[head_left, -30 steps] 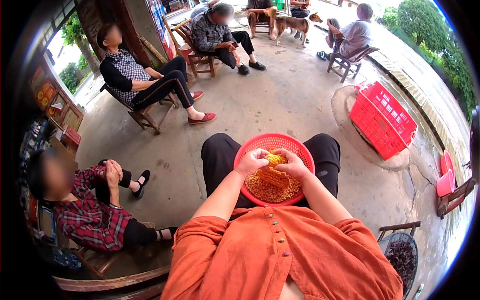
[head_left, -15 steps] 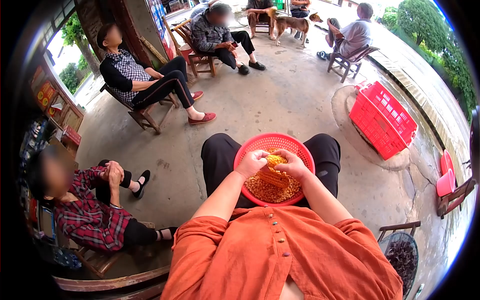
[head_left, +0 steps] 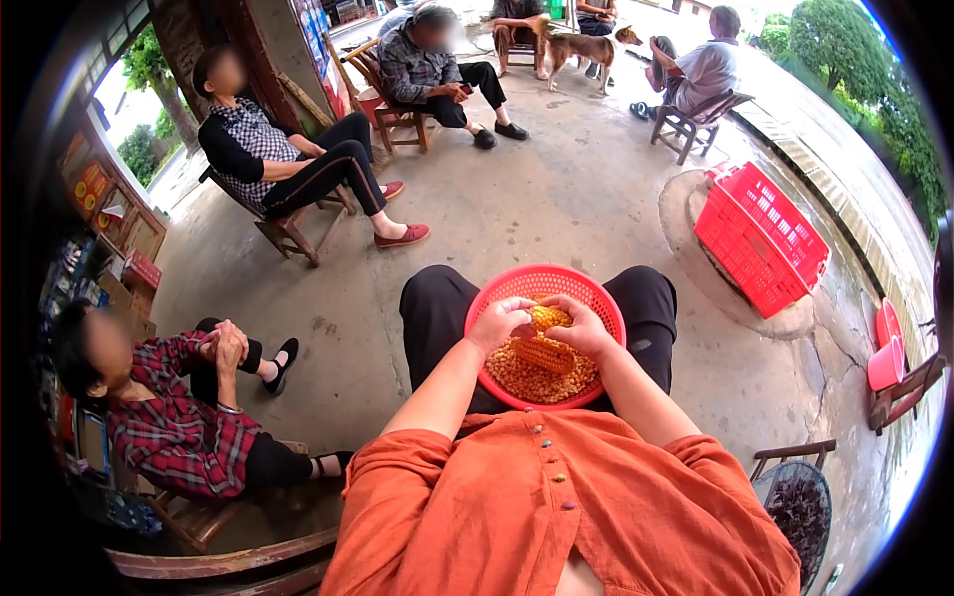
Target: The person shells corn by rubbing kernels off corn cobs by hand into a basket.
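On my lap rests a red plastic basket (head_left: 596, 282) with holes in its wall. Loose corn kernels (head_left: 527, 382) cover its bottom. Between my hands, over the basket, is a yellow corn cob (head_left: 548, 317). My left hand (head_left: 501, 325) has its fingers closed at the cob's left side. From the right, my right hand (head_left: 584, 326) wraps round the same cob. Just below it, another ear of corn (head_left: 546, 354) shows over the kernels; whether it touches my right fingers I cannot tell.
Seated people surround the paved floor, one in a plaid shirt (head_left: 184, 427) close on my left. A red crate (head_left: 763, 238) stands ahead to the right, with a pink bucket (head_left: 884, 365) farther right. A dog (head_left: 581, 50) stands at the back.
My left fingers have shifted slightly at the cob. The person in the plaid shirt has moved their head a little. The basket stays in place.
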A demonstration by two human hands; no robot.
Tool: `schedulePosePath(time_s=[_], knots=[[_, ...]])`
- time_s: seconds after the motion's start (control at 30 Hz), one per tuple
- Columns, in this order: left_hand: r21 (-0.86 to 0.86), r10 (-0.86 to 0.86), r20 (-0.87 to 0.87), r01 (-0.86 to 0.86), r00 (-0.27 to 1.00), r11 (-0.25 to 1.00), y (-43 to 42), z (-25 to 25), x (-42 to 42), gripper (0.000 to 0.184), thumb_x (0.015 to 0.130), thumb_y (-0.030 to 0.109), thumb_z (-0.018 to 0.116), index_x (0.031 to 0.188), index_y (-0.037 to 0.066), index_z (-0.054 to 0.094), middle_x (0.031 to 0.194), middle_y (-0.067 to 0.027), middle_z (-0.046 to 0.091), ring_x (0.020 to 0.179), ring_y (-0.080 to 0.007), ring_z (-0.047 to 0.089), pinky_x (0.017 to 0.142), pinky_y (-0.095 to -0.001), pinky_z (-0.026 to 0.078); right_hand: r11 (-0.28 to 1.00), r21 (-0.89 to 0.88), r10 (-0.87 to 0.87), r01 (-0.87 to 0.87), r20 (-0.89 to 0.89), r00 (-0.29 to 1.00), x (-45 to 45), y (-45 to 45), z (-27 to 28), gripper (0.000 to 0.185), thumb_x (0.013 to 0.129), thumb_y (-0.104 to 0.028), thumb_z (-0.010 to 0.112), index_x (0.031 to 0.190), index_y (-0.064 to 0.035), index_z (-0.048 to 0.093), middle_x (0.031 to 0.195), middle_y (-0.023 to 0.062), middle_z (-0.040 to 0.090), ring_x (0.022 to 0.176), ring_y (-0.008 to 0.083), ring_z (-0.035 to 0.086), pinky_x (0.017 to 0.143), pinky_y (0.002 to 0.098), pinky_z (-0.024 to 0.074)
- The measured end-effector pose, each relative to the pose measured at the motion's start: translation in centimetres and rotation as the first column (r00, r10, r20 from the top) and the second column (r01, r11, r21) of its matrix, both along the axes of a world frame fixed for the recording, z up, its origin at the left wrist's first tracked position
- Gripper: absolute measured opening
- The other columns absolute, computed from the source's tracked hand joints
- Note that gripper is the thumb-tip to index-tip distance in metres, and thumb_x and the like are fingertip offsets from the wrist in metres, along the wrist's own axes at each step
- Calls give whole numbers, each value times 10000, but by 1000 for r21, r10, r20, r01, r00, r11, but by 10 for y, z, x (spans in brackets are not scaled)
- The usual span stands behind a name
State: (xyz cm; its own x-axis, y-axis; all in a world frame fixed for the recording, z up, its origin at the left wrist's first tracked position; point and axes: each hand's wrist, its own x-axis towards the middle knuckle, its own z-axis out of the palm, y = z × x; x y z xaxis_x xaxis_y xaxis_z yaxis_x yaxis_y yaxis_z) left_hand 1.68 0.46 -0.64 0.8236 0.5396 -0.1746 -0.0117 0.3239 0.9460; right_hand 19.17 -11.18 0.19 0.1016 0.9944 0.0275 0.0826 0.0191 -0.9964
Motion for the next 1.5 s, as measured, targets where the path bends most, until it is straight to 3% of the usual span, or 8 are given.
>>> schedulePosePath(time_s=[0.03, 0.17, 0.23, 0.33, 0.73, 0.93, 1.37, 1.5], knots=[[-7, -12, -8, 12, 1000, 1000, 0, 2, -1, 294, 855, 40, 519, 1143, 6, 563, 969, -79, 636, 807, -157, 647, 743, -285, 540, 999, 35, -19, 15, 108, 994, -1, 0, -1, 483, 719, -54, 685, 1185, -63, 559, 1119, 78, 600, 1072, 170, 555, 959, 304, 428], [23, -20, 1, 20, 1000, 1000, 3, -4, 1, 300, 844, 40, 562, 1142, 8, 552, 962, -72, 630, 806, -152, 641, 739, -280, 537, 998, 66, -29, 20, 152, 988, -5, -3, 4, 476, 722, -48, 665, 1185, -65, 558, 1124, 88, 597, 1090, 188, 555, 966, 309, 425], [92, -29, -23, 31, 999, 995, 4, -5, 2, 297, 832, 24, 563, 1128, 13, 546, 964, -69, 622, 811, -148, 636, 728, -279, 536, 980, 196, -84, 14, 356, 931, -10, -6, 15, 480, 710, -32, 645, 1182, -64, 561, 1121, 111, 593, 1097, 238, 563, 956, 321, 434], [98, 5, -20, -3, 1000, 995, 1, -5, 3, 255, 821, 29, 545, 1075, 17, 556, 894, -46, 598, 766, -123, 598, 687, -256, 507, 963, 267, -94, -27, 430, 898, -14, -7, 23, 483, 701, -27, 637, 1177, -55, 562, 1117, 141, 583, 1096, 286, 562, 940, 337, 443], [153, -17, -67, 27, 998, 988, 5, -12, 3, 251, 817, -15, 479, 1057, 6, 547, 895, -43, 595, 791, -122, 603, 689, -275, 544, 962, 270, -100, -34, 466, 879, -15, -6, 19, 465, 706, -85, 658, 1161, -42, 573, 1082, 155, 593, 1057, 311, 579, 912, 353, 462], [268, -10, -78, 31, 997, 963, 7, -19, 4, 242, 826, 9, 505, 1060, 0, 567, 875, -44, 616, 757, -100, 593, 659, -243, 492, 964, 262, -87, -43, 464, 882, -13, -3, 7, 466, 698, -99, 667, 1152, -39, 584, 1082, 161, 596, 1057, 312, 578, 921, 355, 458], [276, -4, -31, 12, 1000, 961, 7, -29, 6, 258, 816, -27, 482, 1059, -10, 570, 871, -38, 605, 778, -96, 578, 661, -243, 485, 967, 252, -61, -46, 398, 915, -12, -1, 3, 457, 704, -87, 666, 1152, -38, 585, 1081, 125, 610, 1047, 247, 586, 922, 332, 452], [283, 55, -104, -24, 993, 959, 6, -14, 3, 285, 807, -46, 433, 1045, -15, 587, 876, -81, 634, 747, -151, 632, 648, -278, 522, 998, 65, 5, -13, 122, 993, -13, -4, 14, 458, 722, -72, 673, 1168, -41, 576, 1082, 82, 609, 1036, 181, 575, 913, 299, 451]])
